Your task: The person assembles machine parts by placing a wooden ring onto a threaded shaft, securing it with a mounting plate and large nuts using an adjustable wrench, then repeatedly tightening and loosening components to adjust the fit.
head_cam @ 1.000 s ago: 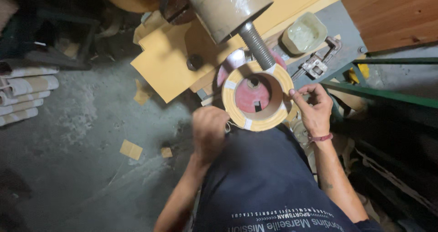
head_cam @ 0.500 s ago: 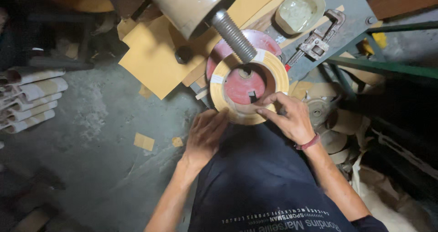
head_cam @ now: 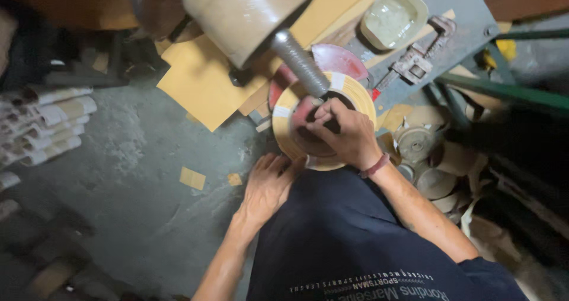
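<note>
- Paper rolls [head_cam: 44, 123] lie stacked at the far left on the floor [head_cam: 118, 218]; small yellow scraps [head_cam: 192, 178] lie on that floor nearer the middle.
- Yellow card sheets [head_cam: 201, 85] spread out under the machine; a pale drum [head_cam: 243, 13] juts out above them, with a threaded shaft [head_cam: 299, 61] running down from it.
- Left hand [head_cam: 267, 188] lies flat, palm down, just below the ring's lower left edge; its fingers [head_cam: 278, 165] are spread and their tips touch or nearly touch the rim; they grip nothing.
- Ring [head_cam: 287, 108], yellow with pale patches, sits at the foot of the shaft, in front of the person's lap; a red disc [head_cam: 339, 59] shows behind it.
- Right hand [head_cam: 347, 135] rests on top of the ring, covering its middle; its fingers [head_cam: 323, 112] are bunched together and curled down into the centre hole; what they pinch, if anything, I cannot tell; a red band sits on the wrist.
- Pipe wrench [head_cam: 415, 64] lies on the grey desk [head_cam: 456, 16], just right of the ring; a pale green tray [head_cam: 392, 13] sits above it.
- Round card discs [head_cam: 418, 141] pile up at the right, beside the right forearm.
</note>
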